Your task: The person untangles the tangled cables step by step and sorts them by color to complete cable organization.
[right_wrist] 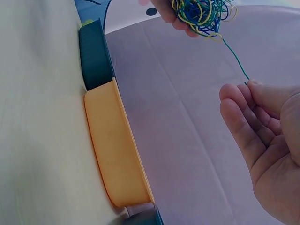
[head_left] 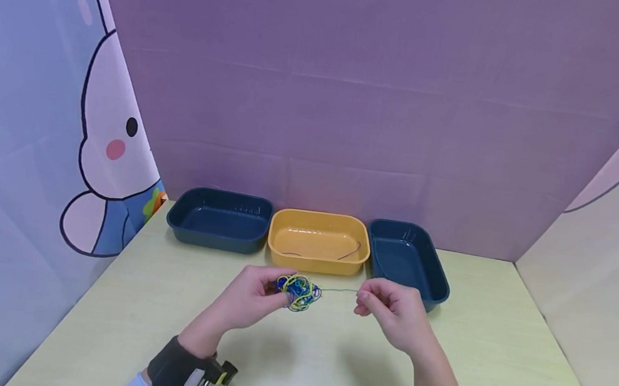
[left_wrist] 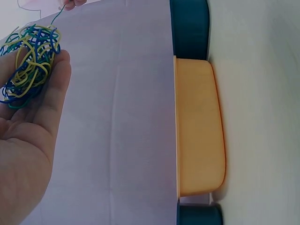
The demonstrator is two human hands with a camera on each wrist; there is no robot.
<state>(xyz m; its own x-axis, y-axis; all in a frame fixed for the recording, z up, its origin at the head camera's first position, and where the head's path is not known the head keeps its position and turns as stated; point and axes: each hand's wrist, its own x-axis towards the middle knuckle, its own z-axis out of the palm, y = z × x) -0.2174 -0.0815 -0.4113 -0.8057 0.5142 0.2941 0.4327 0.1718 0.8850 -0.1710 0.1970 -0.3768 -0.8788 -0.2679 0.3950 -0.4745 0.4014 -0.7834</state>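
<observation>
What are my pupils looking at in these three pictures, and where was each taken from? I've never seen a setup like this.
There is no machine here, just a person working with two bare hands. The wide picture comes from a camera worn on the head, looking forward and down. The other two come from wrist cameras, so the trays appear turned sideways. On the pale table stand three trays in a row: a yellow tray between two dark blue ones. Thin strands lie in the yellow one. The left hand holds a tangle of blue, yellow and green strands. The right hand pinches a green strand running out of it.
</observation>
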